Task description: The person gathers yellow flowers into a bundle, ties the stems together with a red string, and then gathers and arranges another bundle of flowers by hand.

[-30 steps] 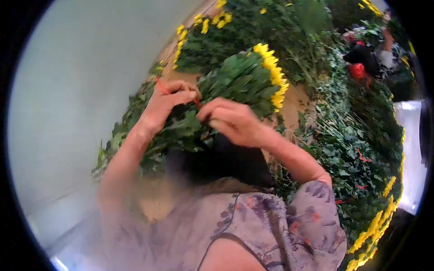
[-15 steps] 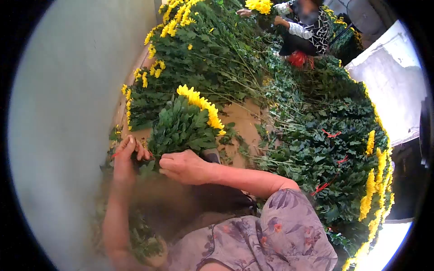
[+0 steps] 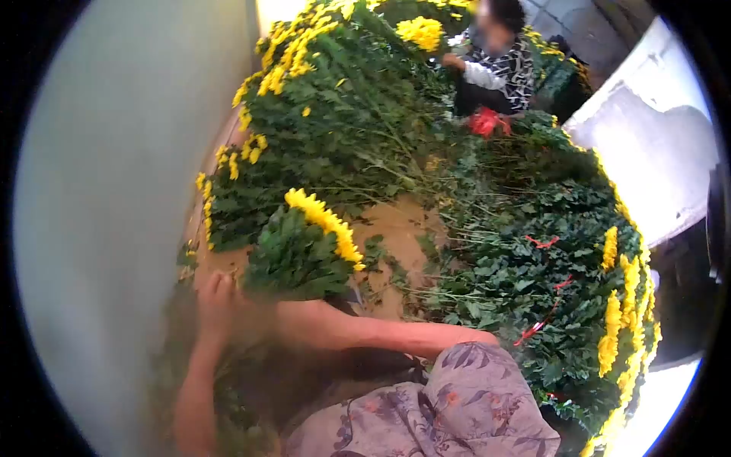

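A bunch of yellow chrysanthemums (image 3: 293,255) lies in front of me, its row of blooms facing up and right and its leaves dense and dark green. My left hand (image 3: 217,297) is at the lower left of the bunch, fingers curled and closed; I cannot make out what they hold. Close to the lower, stem end of the bunch is my right hand (image 3: 293,318). Haze and blur hide its fingers, and the stems between the hands are hidden too.
Chrysanthemum bunches (image 3: 525,266) with red ties (image 3: 542,242) are piled on the right. More leafy stems (image 3: 335,129) lie at the back left, beside a pale wall (image 3: 129,190). A co-worker (image 3: 499,72) holds yellow flowers (image 3: 419,33) behind. Brown floor (image 3: 396,228) shows centrally.
My view has shifted, so the bunch and both hands appear lower. The red strand seen at my left hand no longer shows. The co-worker's flowers have moved slightly left and down in view.
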Demonstrator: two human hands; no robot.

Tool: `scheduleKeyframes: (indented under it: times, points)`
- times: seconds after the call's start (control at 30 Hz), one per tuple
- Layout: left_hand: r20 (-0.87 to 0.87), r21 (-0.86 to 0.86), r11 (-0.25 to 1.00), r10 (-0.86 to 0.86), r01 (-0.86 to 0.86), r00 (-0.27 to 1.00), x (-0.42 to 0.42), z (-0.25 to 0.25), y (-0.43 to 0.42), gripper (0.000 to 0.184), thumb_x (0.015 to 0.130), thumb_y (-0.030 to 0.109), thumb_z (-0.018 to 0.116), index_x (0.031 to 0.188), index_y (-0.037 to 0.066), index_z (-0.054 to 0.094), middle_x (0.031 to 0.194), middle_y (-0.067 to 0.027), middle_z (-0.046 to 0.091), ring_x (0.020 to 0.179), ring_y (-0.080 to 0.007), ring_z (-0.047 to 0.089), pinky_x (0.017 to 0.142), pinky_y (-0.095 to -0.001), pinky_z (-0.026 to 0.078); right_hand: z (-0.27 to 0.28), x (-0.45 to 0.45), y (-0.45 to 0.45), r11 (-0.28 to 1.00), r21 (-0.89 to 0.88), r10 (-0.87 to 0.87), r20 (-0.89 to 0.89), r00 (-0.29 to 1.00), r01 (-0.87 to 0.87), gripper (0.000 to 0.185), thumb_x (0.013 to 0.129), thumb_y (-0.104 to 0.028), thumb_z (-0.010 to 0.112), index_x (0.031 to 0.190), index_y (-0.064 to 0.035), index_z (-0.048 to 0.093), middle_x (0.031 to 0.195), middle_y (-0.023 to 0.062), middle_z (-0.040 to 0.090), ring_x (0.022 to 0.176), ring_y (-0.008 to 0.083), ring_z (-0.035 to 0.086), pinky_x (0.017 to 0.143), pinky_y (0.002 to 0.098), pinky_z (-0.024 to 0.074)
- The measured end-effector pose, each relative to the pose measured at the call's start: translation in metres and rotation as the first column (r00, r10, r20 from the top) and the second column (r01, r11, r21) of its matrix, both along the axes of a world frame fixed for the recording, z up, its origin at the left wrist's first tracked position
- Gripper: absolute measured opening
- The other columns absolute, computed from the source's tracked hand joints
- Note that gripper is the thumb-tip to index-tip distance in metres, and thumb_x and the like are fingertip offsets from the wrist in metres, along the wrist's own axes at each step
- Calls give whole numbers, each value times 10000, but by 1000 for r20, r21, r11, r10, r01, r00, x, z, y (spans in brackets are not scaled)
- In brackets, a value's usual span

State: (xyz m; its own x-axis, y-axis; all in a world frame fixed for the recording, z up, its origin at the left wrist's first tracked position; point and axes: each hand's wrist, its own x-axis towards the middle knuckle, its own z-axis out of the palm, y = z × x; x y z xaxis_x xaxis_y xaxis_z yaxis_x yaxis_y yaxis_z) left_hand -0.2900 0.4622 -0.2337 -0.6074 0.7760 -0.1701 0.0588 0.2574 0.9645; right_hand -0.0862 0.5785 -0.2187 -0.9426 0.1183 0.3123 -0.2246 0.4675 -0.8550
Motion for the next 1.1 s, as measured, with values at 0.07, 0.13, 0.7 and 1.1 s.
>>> scheduleKeyframes:
  times: [0.07,0.13,0.7,1.1]
  points:
    - [-69,-8,998,-63,63,996,6,2,9,204,910,184,518,769,66,431,612,-16,403,554,-114,421,561,-273,411,9,2,7,951,-303,-58,40,998,67,140,901,-127,498,847,1,489,841,134,472,772,335,524,653,385,440]
    - [-306,-74,945,-325,318,895,20,39,6,114,828,91,614,828,41,512,721,-13,520,675,-99,502,619,-266,436,37,-12,16,957,-275,-116,-76,990,91,131,898,-115,496,846,5,503,848,129,470,784,325,515,668,371,437]
    - [-24,74,963,-258,259,966,15,54,-5,106,812,56,577,856,-29,621,904,-49,606,868,-142,553,828,-278,429,41,-36,23,922,346,-204,51,978,174,131,809,-127,606,901,-41,571,886,147,585,871,332,587,739,400,481]
    - [358,197,924,-379,328,853,-5,41,-5,97,738,95,646,780,8,639,964,-79,578,972,-186,534,879,-320,407,42,-40,20,956,219,-227,143,963,193,152,769,-112,668,905,-57,630,846,97,585,723,254,597,617,332,490]
